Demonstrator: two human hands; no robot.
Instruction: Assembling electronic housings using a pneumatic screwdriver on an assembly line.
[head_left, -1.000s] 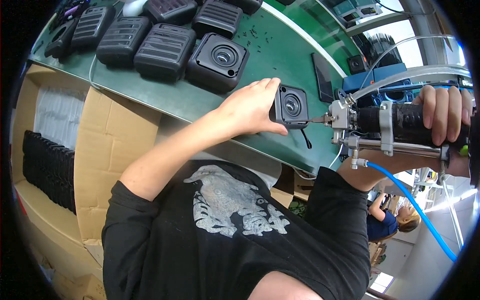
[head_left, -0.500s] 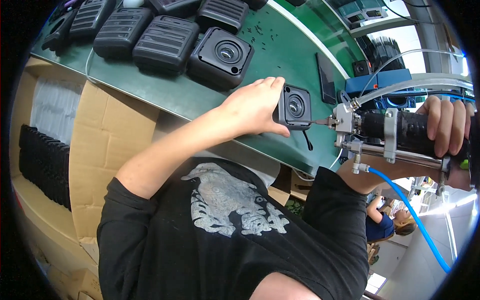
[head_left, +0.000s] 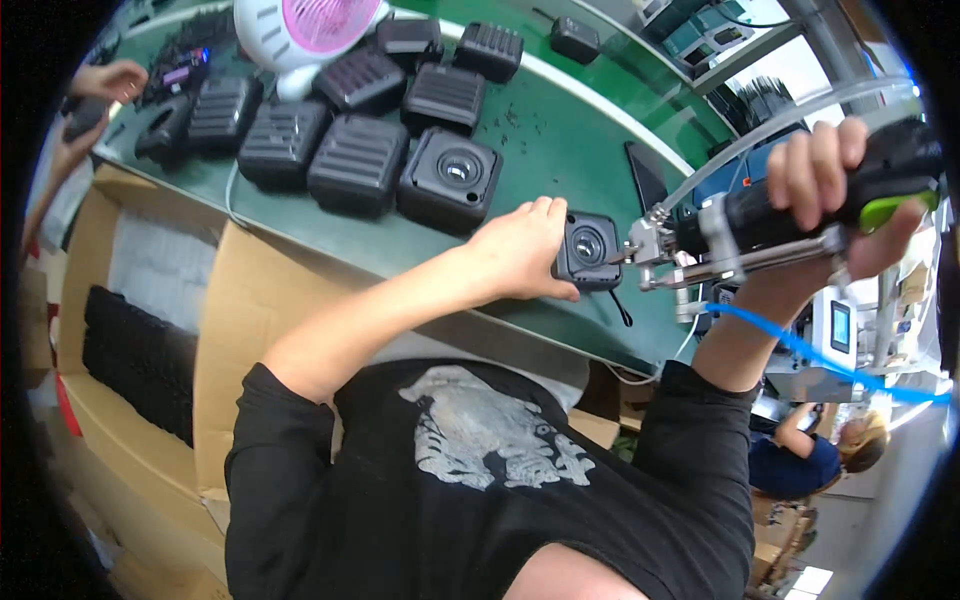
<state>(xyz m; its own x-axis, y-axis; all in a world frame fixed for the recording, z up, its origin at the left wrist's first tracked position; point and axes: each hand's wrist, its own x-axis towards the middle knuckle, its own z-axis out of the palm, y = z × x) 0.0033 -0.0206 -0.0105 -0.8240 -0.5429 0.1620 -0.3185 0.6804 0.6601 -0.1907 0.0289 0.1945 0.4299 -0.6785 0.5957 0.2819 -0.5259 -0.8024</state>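
Observation:
My left hand (head_left: 520,250) grips the left side of a small black square speaker (head_left: 588,243) on the green bench, thumb at the near edge and fingers at the far edge. The speaker's round cone faces up, and a short black strap (head_left: 622,308) hangs from its near side. My right hand (head_left: 825,180) is wrapped round the black body of a dispensing gun (head_left: 735,222) with a metal head, a green lever, and blue and clear hoses. Its thin nozzle reaches over the speaker's near rim; whether it touches cannot be made out.
Several ribbed black housings (head_left: 360,165) and another cone-up speaker (head_left: 450,180) stand to the left. Behind them are a pink-and-white fan (head_left: 310,30) and loose black bits. A phone (head_left: 646,175) lies at the far right. An open carton (head_left: 255,340) stands below the bench. Co-worker's hands (head_left: 105,85) show far left.
The whole view has shifted, bringing the fan and a co-worker's hands into sight. The dispensing gun is tilted more steeply, its rear end raised. My left hand keeps its grip on the speaker.

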